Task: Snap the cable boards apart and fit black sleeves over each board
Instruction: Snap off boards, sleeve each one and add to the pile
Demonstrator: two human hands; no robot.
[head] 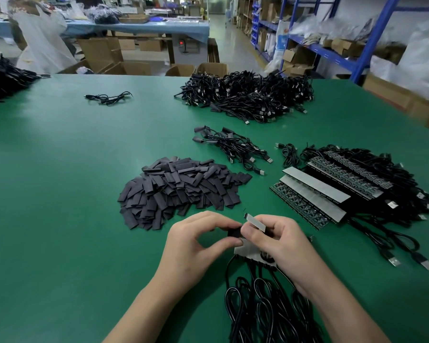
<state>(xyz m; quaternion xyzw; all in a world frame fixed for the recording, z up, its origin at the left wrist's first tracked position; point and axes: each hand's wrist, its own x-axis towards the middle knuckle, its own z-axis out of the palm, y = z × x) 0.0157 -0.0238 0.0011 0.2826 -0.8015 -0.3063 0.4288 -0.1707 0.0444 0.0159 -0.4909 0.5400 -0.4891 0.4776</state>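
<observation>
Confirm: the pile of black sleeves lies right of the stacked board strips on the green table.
Wrong side. The head view shows the pile of black sleeves lying left of the stacked board strips, on the green table.

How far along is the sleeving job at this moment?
Looks done: a small bunch of sleeved cables lies beyond the sleeve pile. In hand: the left hand pinches a black sleeve at a board held up by the right hand, which also grips the rest of that strip. Left: that strip's remaining boards, plus the stacked strips on the right.
</observation>
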